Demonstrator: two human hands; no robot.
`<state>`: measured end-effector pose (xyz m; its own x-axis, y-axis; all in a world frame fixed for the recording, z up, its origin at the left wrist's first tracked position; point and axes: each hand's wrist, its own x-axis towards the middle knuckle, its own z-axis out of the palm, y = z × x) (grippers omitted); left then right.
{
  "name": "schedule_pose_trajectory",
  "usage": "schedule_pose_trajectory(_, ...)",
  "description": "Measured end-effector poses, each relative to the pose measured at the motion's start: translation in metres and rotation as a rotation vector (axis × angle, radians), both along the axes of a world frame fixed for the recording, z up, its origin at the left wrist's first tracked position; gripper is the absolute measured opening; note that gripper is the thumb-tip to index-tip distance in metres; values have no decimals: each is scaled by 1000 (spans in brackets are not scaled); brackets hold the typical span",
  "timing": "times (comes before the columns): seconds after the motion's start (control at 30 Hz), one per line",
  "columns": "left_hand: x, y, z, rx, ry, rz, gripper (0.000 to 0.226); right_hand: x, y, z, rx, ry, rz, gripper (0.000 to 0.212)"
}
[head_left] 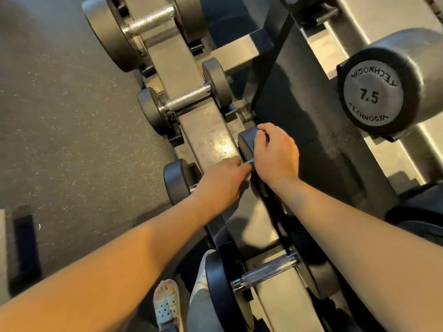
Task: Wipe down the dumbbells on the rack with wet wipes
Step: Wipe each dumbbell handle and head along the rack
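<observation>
left hand wraps the dumbbell handle (white scrap peeking out), right hand at 2 o'clock grips its head

The rack has a grey lower beam, which runs from the top of the view down to the bottom. Four dumbbells lie across this beam, one after another. The farthest dumbbell is the biggest one. The second dumbbell is small and has a rough metal handle. After a bare piece of beam comes the third dumbbell; its handle is mostly covered. The nearest dumbbell shows its handle fully. On the upper tier, at the right, rests a dumbbell marked 7.5, with its round end facing the camera. The rack stands on a dark speckled floor.
</observation>
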<state>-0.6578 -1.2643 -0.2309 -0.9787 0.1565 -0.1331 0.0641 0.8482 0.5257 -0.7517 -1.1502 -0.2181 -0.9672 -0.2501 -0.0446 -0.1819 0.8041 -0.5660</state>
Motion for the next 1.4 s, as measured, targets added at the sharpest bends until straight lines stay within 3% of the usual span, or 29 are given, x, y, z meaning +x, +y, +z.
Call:
schedule_pose_trajectory(0.23,20,-29,17,-512,-184,-178,19,-4,3,-4,14,-15,13,32)
schedule_pose_trajectory(0.3,15,-37,18,-412,-230,-102,18,-3,4,-3,6,-25,18,30)
schedule_pose_trajectory(0.4,-6,-40,18,68,-212,206,3,-3,4,-1,1,-28,24,29)
schedule_pose_trajectory(0.47,-18,-31,14,250,-203,324,8,-2,4,1,9,-21,21,30)
schedule_pose_trajectory(0.57,-25,-26,2,110,-284,231,27,-1,4,3,2,-14,26,32)
schedule_pose_trajectory(0.7,-23,-50,4,-312,-508,1,12,-1,5,5,-20,-26,30,32)
schedule_pose_trajectory(0.77,-30,-59,14,-423,-612,-113,13,0,5,7,-26,-29,24,31)
schedule_pose_trajectory(0.83,-43,-63,21,-415,-628,-153,18,1,4,7,-22,-29,16,31)
schedule_pose_trajectory(0.97,-60,-73,14,7,-722,-8,29,2,2,7,-10,-24,-11,31)
schedule_pose_trajectory(1.03,-58,-82,4,100,-718,-36,31,3,1,7,9,-22,-32,30)
schedule_pose_trajectory(1.13,-57,-94,-6,-21,-715,-200,14,3,-2,7,54,-16,-77,28)
schedule_pose_trajectory(1.27,-53,-100,-2,-254,-624,-445,19,3,-5,6,77,-48,-133,28)
schedule_pose_trajectory(1.33,-51,-98,-4,-275,-555,-488,21,4,-4,5,39,-30,-159,31)
schedule_pose_trajectory(1.4,-51,-97,-10,-166,-558,-462,25,5,-5,5,40,-24,-189,32)
